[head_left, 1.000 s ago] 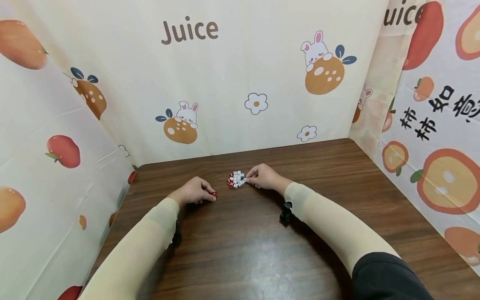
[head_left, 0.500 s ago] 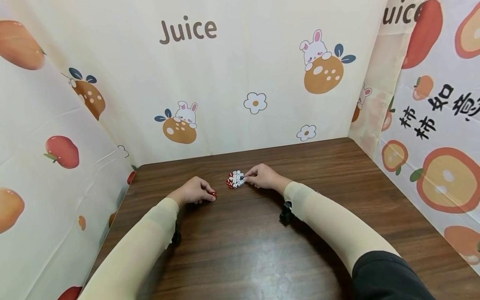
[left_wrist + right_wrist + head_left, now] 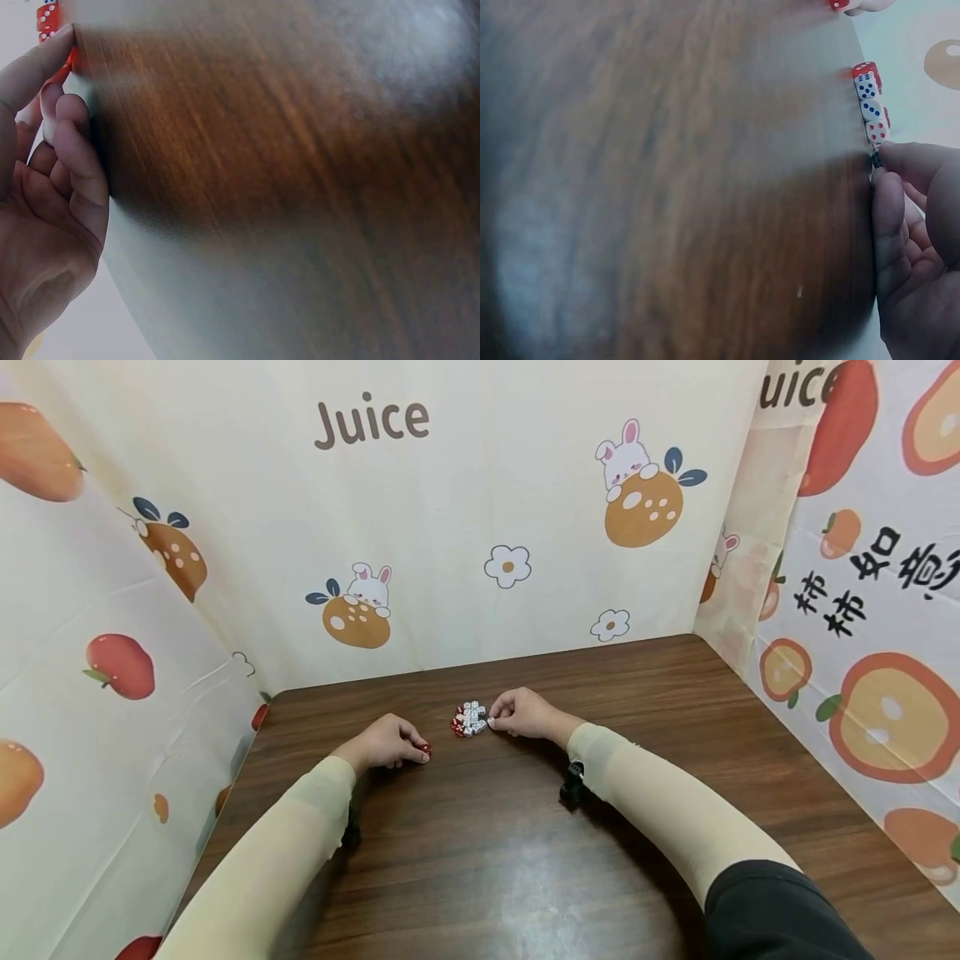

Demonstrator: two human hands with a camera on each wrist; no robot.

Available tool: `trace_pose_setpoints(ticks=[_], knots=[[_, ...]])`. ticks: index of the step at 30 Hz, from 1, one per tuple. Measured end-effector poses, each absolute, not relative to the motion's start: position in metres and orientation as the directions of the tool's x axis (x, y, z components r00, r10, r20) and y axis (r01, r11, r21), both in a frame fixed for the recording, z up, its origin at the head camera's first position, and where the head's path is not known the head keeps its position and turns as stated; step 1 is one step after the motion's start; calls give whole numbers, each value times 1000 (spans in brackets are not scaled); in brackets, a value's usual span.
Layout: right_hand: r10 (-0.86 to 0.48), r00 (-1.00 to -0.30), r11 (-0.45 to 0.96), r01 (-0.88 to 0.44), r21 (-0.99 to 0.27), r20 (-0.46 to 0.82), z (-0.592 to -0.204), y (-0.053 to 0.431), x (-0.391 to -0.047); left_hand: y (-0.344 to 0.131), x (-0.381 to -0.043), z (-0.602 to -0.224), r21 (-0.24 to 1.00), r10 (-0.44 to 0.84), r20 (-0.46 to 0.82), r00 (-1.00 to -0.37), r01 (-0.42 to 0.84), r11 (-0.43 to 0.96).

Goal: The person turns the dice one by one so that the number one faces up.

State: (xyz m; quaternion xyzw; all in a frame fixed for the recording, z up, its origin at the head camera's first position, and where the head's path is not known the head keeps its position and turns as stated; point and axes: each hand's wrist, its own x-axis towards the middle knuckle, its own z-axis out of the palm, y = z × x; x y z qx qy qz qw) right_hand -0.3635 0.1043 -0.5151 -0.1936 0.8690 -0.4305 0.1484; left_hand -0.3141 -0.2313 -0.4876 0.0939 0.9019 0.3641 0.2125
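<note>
Dice (image 3: 474,717) on table (image 3: 480,843), fingers (image 3: 415,756) either side, backdrop (image 3: 450,510) behind

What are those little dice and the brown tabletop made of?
The white dice look like smooth, opaque plastic: even colour, rounded corners. The red dice are probably plastic too, smooth-faced and evenly bright red. The tabletop shows wood grain and a soft sheen; solid wood or laminate, I can't tell.

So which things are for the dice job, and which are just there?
In the job: the red die in the left hand; the white die at the right hand's fingertips; the dice bunch between them.

Just around: the fruit-and-bunny cloth; the black gadget by the right wrist.
</note>
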Motion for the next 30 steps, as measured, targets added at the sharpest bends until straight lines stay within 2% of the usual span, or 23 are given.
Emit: trace_pose_setpoints(ticks=[11,20,30], knots=[[-459,-884,547,-209,-811,-82,-516,104,-362,-233,-316,-489,686,328,-324,-887,18,727],[-436,-893,612,-208,-763,-107,-510,103,-360,-233,-315,-488,688,321,-325,-890,11,726],[-416,-904,587,-189,-787,-93,-512,103,-353,-232,-312,-487,698,329,-313,-891,19,716]])
